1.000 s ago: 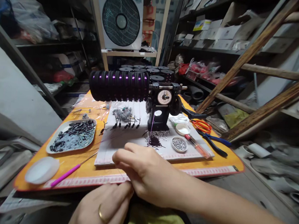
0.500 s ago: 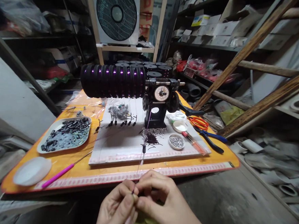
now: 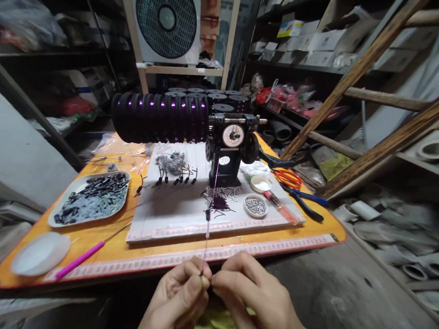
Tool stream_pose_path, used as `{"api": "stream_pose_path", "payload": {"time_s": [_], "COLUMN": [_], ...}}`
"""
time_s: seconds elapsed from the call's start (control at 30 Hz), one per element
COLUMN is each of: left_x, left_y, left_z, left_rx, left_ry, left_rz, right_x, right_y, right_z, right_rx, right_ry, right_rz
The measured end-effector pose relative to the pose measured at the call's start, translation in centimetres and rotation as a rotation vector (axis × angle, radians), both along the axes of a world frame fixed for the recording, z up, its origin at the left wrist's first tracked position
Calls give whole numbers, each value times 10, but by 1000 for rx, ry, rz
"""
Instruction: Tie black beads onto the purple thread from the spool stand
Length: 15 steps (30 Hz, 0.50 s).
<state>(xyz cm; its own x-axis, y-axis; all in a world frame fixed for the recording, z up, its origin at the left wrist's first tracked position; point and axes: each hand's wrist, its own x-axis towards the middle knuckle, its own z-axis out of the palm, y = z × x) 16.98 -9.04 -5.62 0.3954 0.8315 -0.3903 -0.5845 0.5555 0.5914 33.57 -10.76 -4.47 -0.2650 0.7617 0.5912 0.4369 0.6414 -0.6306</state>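
Your left hand [image 3: 180, 302] and right hand [image 3: 249, 299] met fingertip to fingertip, both pinching a thin thread [image 3: 207, 234] that ran up and away from them to the black winder [image 3: 226, 150] on the desk [image 3: 153, 252].

Dim room; light from above falls brightest on the orange worktop [image 3: 153, 250] and pale mat [image 3: 171, 211]. Purple glints streak the black spools [image 3: 158, 117]. Shelves sink into shadow. Wide-angle bending and soft blur mark the edges.

Cluttered workshop: stock shelves [image 3: 311, 40], winding machine [image 3: 230, 145], pliers [image 3: 307, 200].
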Motion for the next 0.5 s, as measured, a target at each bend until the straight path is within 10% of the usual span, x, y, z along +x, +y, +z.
{"api": "stream_pose_path", "payload": {"time_s": [0.23, 0.5], "left_x": [-4, -10], "left_y": [9, -1], "left_z": [2, 24], "left_rx": [211, 1055], "left_ry": [201, 1045], "left_rz": [-130, 209], "right_x": [18, 22], "right_y": [1, 17], "right_z": [14, 27], "right_rx": [467, 544], "right_ry": [-393, -513], "right_rz": [-65, -3]}}
